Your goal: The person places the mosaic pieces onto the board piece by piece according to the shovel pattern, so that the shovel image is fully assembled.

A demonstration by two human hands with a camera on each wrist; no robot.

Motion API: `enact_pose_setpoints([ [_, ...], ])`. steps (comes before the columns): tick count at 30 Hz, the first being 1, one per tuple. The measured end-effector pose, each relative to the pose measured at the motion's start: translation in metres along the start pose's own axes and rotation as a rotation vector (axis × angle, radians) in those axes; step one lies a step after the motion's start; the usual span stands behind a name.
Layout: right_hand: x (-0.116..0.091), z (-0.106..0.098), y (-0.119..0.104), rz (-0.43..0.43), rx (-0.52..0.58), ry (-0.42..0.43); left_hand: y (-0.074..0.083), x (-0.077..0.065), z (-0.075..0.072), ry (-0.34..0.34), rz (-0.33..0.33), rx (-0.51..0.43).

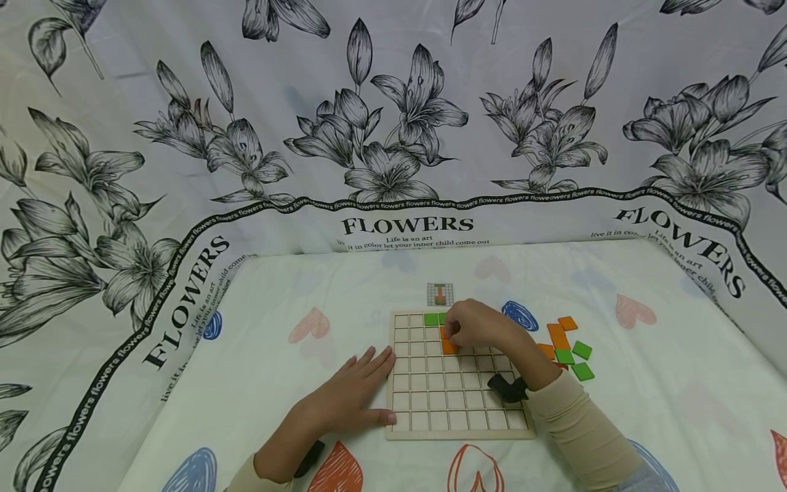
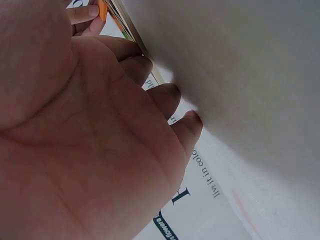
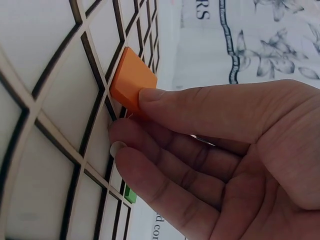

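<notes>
A person's right hand (image 1: 476, 324) pinches a small orange tile (image 2: 102, 11) between thumb and fingers over the far half of a wooden grid board (image 1: 461, 434); the fingers cover most of the tile, so its exact angle cannot be told. Just nearer the person than that pinch, a second orange tile (image 1: 450, 347) lies at a cell in the fourth column from the left; it is square, with no long axis, its sides running with the grid lines. The left hand (image 1: 347, 393) lies with fingers extended, pointing away from the person and toward the board, fingertips and thumb touching its left edge. The board's side edges run away from the person. Its shallow square compartments hold green tiles (image 1: 432, 319) in the farthest row, just left of the right hand's fingers. To the right of the right hand, loose orange tiles (image 1: 557, 336) and green tiles (image 1: 581, 350) lie at mixed angles on the heart-patterned cloth (image 1: 676, 355). Beyond the right hand is a small printed card (image 1: 440, 294).
</notes>
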State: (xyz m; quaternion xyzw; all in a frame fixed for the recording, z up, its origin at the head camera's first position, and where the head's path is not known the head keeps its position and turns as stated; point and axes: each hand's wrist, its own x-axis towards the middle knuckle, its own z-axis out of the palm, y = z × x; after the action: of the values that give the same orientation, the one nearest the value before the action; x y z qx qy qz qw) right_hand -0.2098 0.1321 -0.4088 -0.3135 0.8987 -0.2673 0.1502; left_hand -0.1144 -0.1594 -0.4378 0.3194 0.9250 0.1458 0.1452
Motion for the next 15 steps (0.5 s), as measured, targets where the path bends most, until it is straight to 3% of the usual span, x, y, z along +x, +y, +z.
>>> enact_pose_setpoints([
  [15,-0.0008,-0.0002,-0.0009,0.012,-0.012,0.015,0.0001,0.0005,0.0008,-0.005,-0.012,0.006],
])
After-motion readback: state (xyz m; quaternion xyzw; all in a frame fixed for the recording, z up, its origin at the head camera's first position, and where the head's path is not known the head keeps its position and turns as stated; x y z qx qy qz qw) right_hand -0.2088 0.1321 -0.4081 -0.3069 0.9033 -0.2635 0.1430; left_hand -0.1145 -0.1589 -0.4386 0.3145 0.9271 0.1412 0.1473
